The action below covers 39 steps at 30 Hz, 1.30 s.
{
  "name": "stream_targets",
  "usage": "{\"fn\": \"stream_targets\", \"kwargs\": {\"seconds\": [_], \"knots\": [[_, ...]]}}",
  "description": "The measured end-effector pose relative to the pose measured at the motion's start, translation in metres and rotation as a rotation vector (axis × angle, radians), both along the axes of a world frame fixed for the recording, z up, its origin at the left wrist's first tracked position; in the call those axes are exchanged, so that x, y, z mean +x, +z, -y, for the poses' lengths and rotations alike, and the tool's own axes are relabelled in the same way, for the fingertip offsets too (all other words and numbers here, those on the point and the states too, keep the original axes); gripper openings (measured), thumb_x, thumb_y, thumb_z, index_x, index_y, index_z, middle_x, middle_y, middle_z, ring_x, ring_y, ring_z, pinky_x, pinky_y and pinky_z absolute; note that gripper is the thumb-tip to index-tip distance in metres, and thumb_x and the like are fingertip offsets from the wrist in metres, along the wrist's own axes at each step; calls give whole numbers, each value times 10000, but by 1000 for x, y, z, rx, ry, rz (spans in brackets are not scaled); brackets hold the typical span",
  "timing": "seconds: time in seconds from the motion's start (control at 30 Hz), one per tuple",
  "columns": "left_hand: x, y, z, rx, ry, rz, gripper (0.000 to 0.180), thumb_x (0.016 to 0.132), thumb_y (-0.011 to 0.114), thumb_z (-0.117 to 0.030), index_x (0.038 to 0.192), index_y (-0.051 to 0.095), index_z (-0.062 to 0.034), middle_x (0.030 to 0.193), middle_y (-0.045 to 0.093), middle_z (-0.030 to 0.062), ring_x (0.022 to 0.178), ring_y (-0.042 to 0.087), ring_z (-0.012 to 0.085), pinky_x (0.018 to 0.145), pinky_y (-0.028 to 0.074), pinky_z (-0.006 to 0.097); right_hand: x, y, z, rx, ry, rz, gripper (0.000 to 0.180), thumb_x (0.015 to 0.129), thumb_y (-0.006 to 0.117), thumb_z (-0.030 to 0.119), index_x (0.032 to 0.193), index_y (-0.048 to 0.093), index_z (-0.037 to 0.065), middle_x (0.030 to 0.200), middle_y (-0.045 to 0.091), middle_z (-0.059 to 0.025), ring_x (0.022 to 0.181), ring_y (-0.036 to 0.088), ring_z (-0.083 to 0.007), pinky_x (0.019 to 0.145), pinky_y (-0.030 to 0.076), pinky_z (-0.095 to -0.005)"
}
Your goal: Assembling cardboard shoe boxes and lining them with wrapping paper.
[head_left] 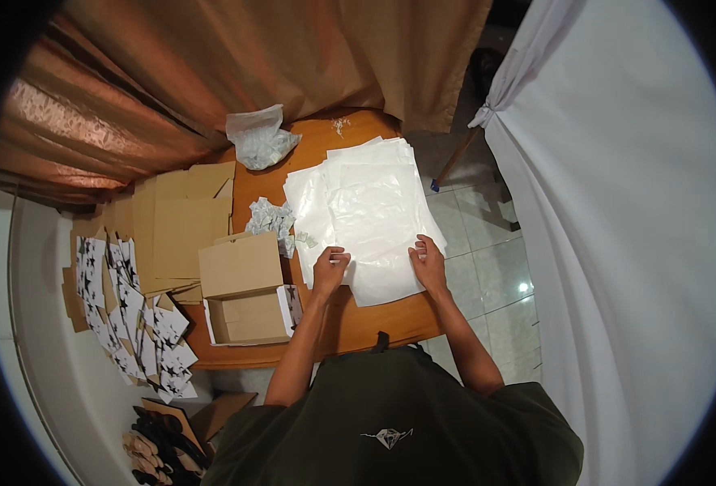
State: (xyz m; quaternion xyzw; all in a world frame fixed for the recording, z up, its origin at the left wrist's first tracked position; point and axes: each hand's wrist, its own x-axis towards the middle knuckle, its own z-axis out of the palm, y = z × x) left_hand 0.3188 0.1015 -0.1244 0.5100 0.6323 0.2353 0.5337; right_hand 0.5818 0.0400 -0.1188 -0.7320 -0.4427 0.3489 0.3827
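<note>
A stack of clear plastic bags (370, 211) lies on a round wooden table (374, 320). My left hand (329, 270) pinches the near left edge of the top bag. My right hand (428, 263) rests on the near right part of the same stack, fingers pressing the plastic. An open cardboard box (245, 296) with a raised lid stands just left of my left hand. A small heap of little white packets (272, 220) lies between the box and the bags.
A clear bag of small packets (259, 139) sits at the table's far left. Flat cardboard sheets (181, 223) and star-printed cards (131, 316) spread to the left. Brown curtain (236, 57) behind, white cloth (617, 202) to the right, tiled floor (487, 251) below.
</note>
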Motion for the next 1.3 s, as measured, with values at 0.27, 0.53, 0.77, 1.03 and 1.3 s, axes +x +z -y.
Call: {"fn": "stream_targets", "kwargs": {"seconds": [0.27,0.53,0.77,1.03,1.3], "knots": [[15,-21,-34,-2,95,-288,466,826,781,-340,1119,659,1,1016,709,163,974,686,334,866,546,408,7,-28,-34,-43,50,455,484,879,741,189,1297,595,-7,1171,652,-202,1130,605,-363,988,477,-444],[19,-10,-33,108,211,-347,189,818,784,-147,915,665,-37,918,714,133,861,691,290,760,538,404,3,-38,-43,-194,-81,372,498,776,837,221,1209,644,69,874,674,-68,837,659,-253,817,495,-440],[21,-1,-32,265,213,-241,161,847,762,-145,905,648,-48,838,641,101,795,651,284,726,523,419,13,-35,-48,-68,-96,299,211,898,705,157,1035,711,-3,912,700,-164,841,679,-348,780,505,-459],[5,2,-25,151,84,-84,410,856,763,-146,1217,588,-60,1057,629,150,975,639,318,893,524,394,4,27,-45,314,23,536,189,959,619,93,1076,712,-23,982,711,-212,896,683,-377,819,531,-420],[14,180,-35,864,-377,-524,912,735,849,-105,1519,416,-275,1521,383,86,1431,357,315,1128,284,600,-6,124,-41,362,592,257,140,928,672,63,1043,728,9,967,721,-152,877,679,-348,815,529,-391]]}}
